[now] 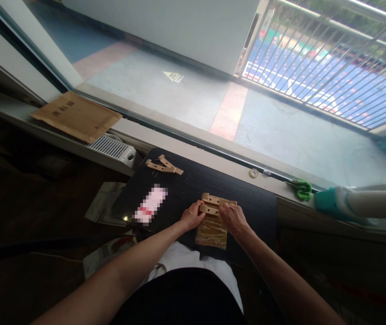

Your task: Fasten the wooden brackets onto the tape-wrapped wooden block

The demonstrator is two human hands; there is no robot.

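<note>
Two grips point(192, 216) point(232, 217) hold two wooden strips point(209, 210) point(212, 199).

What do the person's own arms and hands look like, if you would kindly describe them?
The left hand and right hand wear no gloves. No sleeve shows on the left arm or right arm, nor any watch or cable; rings are too small to tell. Between the arms, a black garment shows.
</note>
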